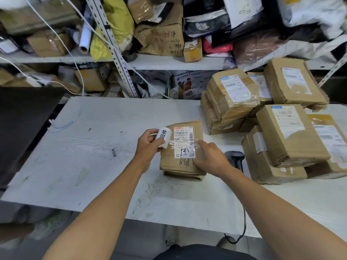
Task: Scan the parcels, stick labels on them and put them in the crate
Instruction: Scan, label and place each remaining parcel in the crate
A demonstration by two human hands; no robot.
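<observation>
At the far left, a dark panel (pixel 24 124) is seen lying against the left edge of the white table (pixel 90 147). A small printed sticker (pixel 114 152) is stuck on the tabletop left of centre.

Near the middle of the table, a roll of labels (pixel 164 136) printed with black characters is being gripped by the left hand (pixel 148 145), the fingers being curled round it; the roll is being held just over the far left corner of a brown cardboard parcel (pixel 183 151). The parcel is lying flat on the table, on top of a second flat parcel whose near edge shows beneath it. A white shipping label (pixel 184 142) with barcodes is taped to its top, and handwritten digits are seen below the label.

The parcel's right side is being touched by the right hand (pixel 211 158), with the index finger stretched along the taped label and the thumb laid on the cardboard; nothing is being grasped by it.

Just right of that hand, a black barcode scanner (pixel 234 158) is lying on the table, its cable trailing over the near edge. Further right, stacks of labelled cardboard parcels (pixel 289 134) are piled on the table. Behind the table, metal shelves (pixel 169 61) are crammed with boxes and bags.
</observation>
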